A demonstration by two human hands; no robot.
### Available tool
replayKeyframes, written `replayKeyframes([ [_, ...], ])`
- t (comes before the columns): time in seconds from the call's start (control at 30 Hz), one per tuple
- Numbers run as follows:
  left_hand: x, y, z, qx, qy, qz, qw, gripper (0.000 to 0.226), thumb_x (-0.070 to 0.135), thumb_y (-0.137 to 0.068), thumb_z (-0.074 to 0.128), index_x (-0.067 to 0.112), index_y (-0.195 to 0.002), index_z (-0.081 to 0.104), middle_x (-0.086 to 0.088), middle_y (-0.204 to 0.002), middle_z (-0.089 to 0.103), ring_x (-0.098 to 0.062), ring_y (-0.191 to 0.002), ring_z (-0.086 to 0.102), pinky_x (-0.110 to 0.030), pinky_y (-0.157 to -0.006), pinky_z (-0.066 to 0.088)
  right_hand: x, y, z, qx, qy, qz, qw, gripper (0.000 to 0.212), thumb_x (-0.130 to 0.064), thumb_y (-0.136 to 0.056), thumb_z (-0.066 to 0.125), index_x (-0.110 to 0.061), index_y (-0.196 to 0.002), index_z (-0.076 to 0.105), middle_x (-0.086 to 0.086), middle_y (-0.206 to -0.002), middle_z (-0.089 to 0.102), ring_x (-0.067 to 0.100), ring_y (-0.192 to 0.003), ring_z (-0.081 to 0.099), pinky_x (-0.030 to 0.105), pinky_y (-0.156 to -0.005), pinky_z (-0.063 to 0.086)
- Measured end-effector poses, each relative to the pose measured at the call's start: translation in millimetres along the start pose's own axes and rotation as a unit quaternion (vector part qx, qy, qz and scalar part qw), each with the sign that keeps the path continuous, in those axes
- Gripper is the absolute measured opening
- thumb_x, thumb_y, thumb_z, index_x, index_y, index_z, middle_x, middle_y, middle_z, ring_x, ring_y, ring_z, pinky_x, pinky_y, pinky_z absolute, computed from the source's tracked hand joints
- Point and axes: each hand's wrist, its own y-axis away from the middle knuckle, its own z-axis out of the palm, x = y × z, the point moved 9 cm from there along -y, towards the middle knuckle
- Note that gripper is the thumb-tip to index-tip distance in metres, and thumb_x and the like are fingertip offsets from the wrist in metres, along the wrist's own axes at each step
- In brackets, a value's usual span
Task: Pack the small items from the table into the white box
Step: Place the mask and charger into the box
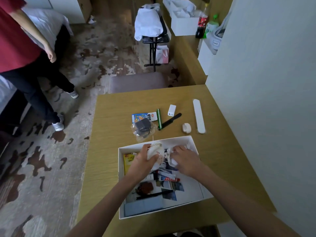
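The white box (121, 190) lies on the wooden table (109, 151) and holds photos, a yellow packet, a pen and other small things. Over its far end my left hand (142, 159) grips a white plush toy (156, 152). My right hand (185, 159) holds a crumpled white item (171, 161) beside it. Behind the box lie a bagged dark block (142, 128), a blue snack packet (139, 117), a green stick (159, 119), a black comb (171, 120), a white charger (171, 110), a small white round case (186, 127) and a long white case (198, 115).
A wall (265, 100) borders the table on the right. A padded stool (138, 83) stands at the table's far edge. A person in a red top (18, 41) stands at the left on the patterned carpet. Bottles (202, 21) and white boxes sit on a far counter.
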Motion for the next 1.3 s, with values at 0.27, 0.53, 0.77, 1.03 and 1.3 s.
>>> replayKeyframes([
  [0.27,3,0,21,-0.028,0.091,-0.034,0.995,0.03,0.037,-0.084,0.066,0.028,-0.104,0.046,0.0,-0.1,0.061,-0.014,-0.081,0.067,-0.031,-0.062,0.06,24,10,-11,0.098,-0.248,0.085,0.96,0.038,-0.013,-0.091,0.057,-0.014,-0.129,0.055,0.003,-0.135,0.049,0.019,-0.124,0.047,0.032,-0.102,0.042],
  [0.53,24,-17,71,-0.133,0.263,-0.083,0.952,0.025,0.036,-0.095,0.051,0.025,-0.118,0.052,-0.015,-0.114,0.06,-0.029,-0.087,0.071,-0.039,-0.056,0.06,53,31,-14,0.053,-0.587,0.195,0.784,0.049,-0.017,-0.09,0.066,-0.021,-0.134,0.043,-0.002,-0.117,0.061,0.014,-0.095,0.065,0.022,-0.064,0.056],
  [0.77,17,-36,69,-0.089,0.038,-0.041,0.994,0.035,0.027,-0.095,0.045,0.024,-0.13,0.038,-0.006,-0.124,0.053,-0.011,-0.09,0.062,-0.023,-0.067,0.054,51,19,-30,0.09,-0.344,0.223,0.908,0.034,-0.02,-0.097,0.052,-0.022,-0.131,0.043,0.003,-0.11,0.064,0.013,-0.088,0.064,0.031,-0.076,0.057],
  [1.03,28,-18,54,-0.018,-0.18,0.153,0.972,0.039,0.019,-0.088,0.054,0.018,-0.127,0.045,-0.002,-0.127,0.049,-0.019,-0.115,0.049,-0.034,-0.094,0.044,26,27,-48,0.203,-0.138,0.138,0.96,0.03,-0.018,-0.092,0.06,-0.017,-0.121,0.055,0.001,-0.12,0.057,0.012,-0.092,0.058,0.017,-0.073,0.043],
  [1.3,17,-22,92,-0.132,-0.318,0.216,0.913,0.06,0.016,-0.085,0.054,0.012,-0.142,0.036,-0.006,-0.144,0.044,-0.024,-0.126,0.046,-0.035,-0.104,0.037,15,20,3,0.081,-0.04,0.093,0.992,0.043,-0.016,-0.089,0.057,-0.016,-0.132,0.05,0.007,-0.141,0.046,0.025,-0.126,0.045,0.037,-0.1,0.045],
])
